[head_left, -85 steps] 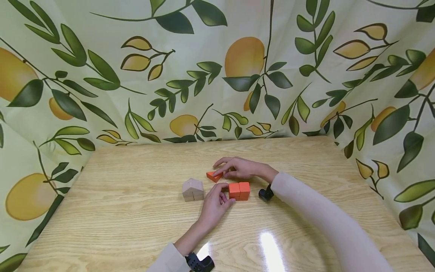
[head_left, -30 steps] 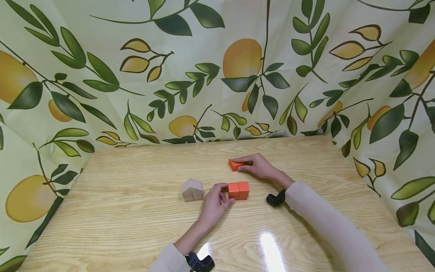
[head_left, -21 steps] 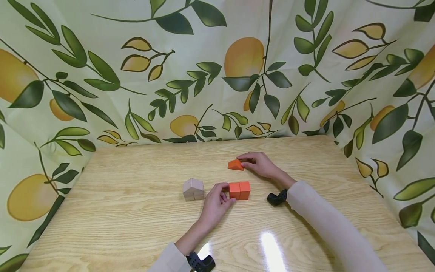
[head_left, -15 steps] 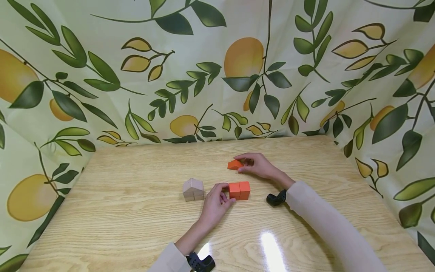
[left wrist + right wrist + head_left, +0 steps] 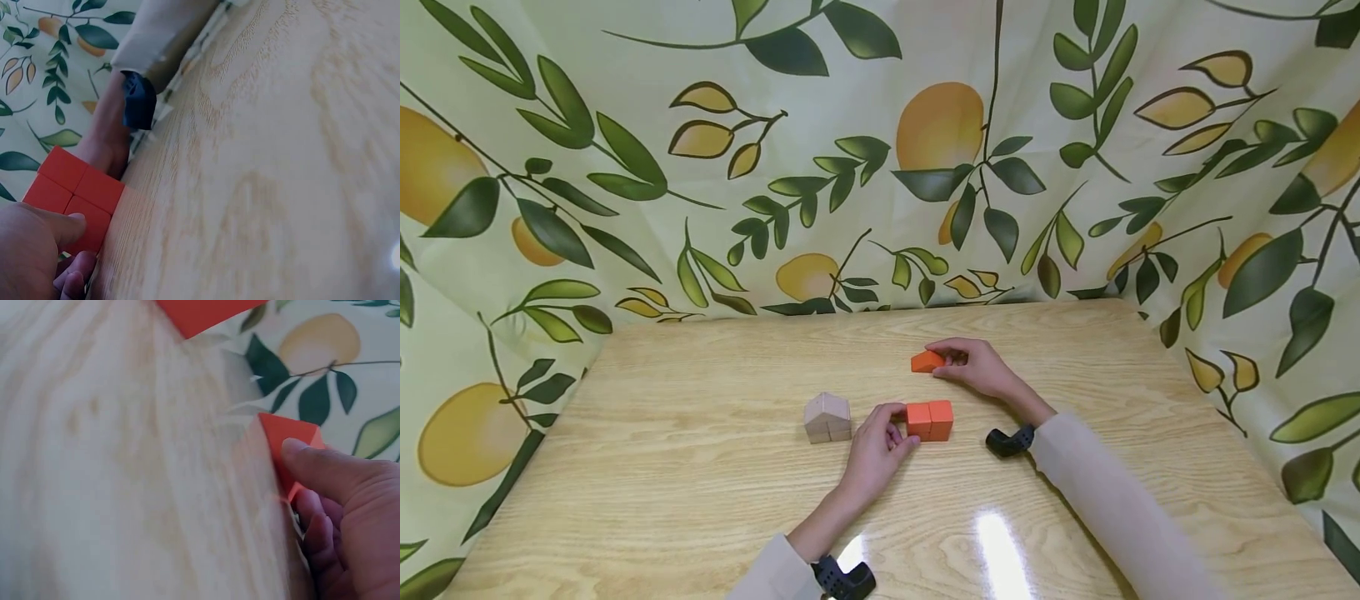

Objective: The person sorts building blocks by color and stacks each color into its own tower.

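Note:
My left hand (image 5: 874,454) grips the left side of a stack of orange-red cubes (image 5: 928,421) standing on the wooden table. In the left wrist view its thumb presses on the face of the stacked cubes (image 5: 94,187), which show as a two-by-two square. Farther back, my right hand (image 5: 976,365) pinches a small orange triangular block (image 5: 923,362) at its right end. The right wrist view shows the thumb on this triangular block (image 5: 290,431), low at the table surface, with the other fingers partly hidden behind it.
Left of the orange stack stands a pale grey-beige house shape (image 5: 827,417) made of blocks with a pointed top. The wooden table (image 5: 700,492) reaches back to a leaf-and-fruit patterned cloth (image 5: 865,192). Black wrist cameras sit on both wrists.
My right hand has moved back and to the right from behind the left hand, bringing the triangular block, which has turned. Over the last half second it shifts slightly right. The left hand stays put.

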